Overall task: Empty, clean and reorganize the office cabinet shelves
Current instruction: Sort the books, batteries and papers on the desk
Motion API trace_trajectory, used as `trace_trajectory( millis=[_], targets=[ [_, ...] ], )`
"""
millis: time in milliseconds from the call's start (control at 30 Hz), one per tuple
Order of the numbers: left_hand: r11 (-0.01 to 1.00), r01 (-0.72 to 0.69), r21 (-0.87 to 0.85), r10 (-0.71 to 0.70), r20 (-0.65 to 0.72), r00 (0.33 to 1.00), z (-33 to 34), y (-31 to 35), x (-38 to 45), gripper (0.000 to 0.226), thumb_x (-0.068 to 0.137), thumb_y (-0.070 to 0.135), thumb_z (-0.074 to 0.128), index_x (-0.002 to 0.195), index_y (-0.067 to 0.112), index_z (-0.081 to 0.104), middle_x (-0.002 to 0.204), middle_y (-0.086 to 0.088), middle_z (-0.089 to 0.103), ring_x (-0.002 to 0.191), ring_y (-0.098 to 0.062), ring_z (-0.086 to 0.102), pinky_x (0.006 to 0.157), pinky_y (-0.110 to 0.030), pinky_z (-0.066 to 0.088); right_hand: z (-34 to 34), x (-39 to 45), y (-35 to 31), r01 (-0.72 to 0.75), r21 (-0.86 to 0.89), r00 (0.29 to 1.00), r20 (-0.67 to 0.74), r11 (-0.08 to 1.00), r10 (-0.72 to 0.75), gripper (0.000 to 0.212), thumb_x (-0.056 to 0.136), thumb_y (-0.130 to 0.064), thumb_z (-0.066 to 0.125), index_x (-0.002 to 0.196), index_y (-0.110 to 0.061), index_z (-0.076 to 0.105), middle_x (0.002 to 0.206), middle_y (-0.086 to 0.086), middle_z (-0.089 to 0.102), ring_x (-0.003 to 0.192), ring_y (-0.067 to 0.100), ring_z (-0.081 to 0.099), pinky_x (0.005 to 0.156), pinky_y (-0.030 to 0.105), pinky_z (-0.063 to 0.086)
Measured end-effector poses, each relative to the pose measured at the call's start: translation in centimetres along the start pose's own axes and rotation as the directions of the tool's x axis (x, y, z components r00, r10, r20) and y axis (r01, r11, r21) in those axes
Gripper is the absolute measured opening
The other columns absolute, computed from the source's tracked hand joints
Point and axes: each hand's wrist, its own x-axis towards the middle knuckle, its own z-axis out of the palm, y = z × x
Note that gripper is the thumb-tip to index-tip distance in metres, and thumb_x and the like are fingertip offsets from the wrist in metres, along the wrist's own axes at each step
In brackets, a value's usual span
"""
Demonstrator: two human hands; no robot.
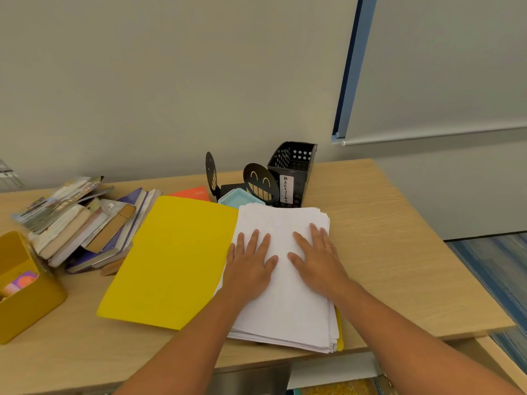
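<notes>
Paper stack [282,303], white and loosely squared, lies on the right leaf of an opened yellow folder [171,260] spread flat on a light wooden desk [385,223]. Both hands rest palm-down on top of the sheets, side by side, not touching each other. Left hand [251,263] lies near the stack's left edge, close to the folder's fold, fingers straight and slightly spread. Right hand [316,258] lies just right of it, fingers likewise flat and fanned, a ring on one finger; its fingertips point toward the far right corner of the sheets. Neither hand curls round anything. Folder's back cover shows as a yellow strip under the stack's near right corner. Left of the folder, a slumped pile of books [82,223] leans on the desk, and a yellow box [25,303] stands at the left edge. Behind the papers sit a pale blue container [235,198], two black smiley-face bookends [261,182], an orange booklet [194,193] and a black perforated holder [293,169] labelled MAGAZINE.
</notes>
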Motion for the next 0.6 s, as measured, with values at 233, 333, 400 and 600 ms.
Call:
trace_trajectory(
  millis=[233,333,400,600],
  targets=[
    [0.975,0.138,-0.175,-0.181,-0.264,0.948,-5.0,-5.1,0.6,0.049,0.105,0.035,0.041,0.153,0.031,0.031,0.163,-0.002,0.024,0.150,-0.023,0.016,0.122,-0.041,0.020,-1.2,1.0,-5.5,0.312,-0.113,0.944,-0.079,0.943,-0.321,0.059,0.103,-0.056,0.032,0.157,-0.036,0.017,0.167,-0.002,-0.008,0.153,0.021,-0.014,0.121,0.038,-0.009],
    [0.928,0.340,-0.151,-0.370,-0.271,0.889,-6.9,-10.6,-0.2,0.056,0.100,0.028,0.047,0.154,0.028,0.030,0.162,-0.011,0.020,0.149,-0.033,0.015,0.120,-0.049,0.020,-0.3,2.3,-8.3,0.371,-0.165,0.928,0.044,0.914,-0.369,0.063,0.099,-0.064,0.019,0.157,-0.041,0.009,0.167,-0.005,-0.011,0.152,0.022,-0.016,0.121,0.043,-0.010],
    [0.869,0.464,-0.171,-0.492,-0.197,0.848,-7.7,-14.3,-1.4,0.059,0.100,0.029,0.044,0.155,0.026,0.024,0.162,-0.016,0.014,0.148,-0.040,0.013,0.118,-0.055,0.019,0.9,2.8,-8.8,0.378,-0.190,0.925,0.117,0.906,-0.361,0.067,0.095,-0.068,0.011,0.157,-0.042,0.004,0.167,-0.005,-0.011,0.152,0.025,-0.017,0.121,0.048,-0.011],
    [0.789,0.540,-0.293,-0.561,0.015,0.828,-8.8,-19.2,-3.5,0.064,0.100,0.029,0.044,0.156,0.022,0.013,0.155,-0.019,0.031,0.130,-0.043,0.043,0.098,-0.052,0.045,3.5,2.7,-8.4,0.357,-0.228,0.932,0.143,0.906,-0.332,0.064,0.098,-0.067,0.009,0.157,-0.043,0.000,0.167,-0.006,-0.009,0.152,0.028,-0.014,0.121,0.052,-0.010]
  ],
)
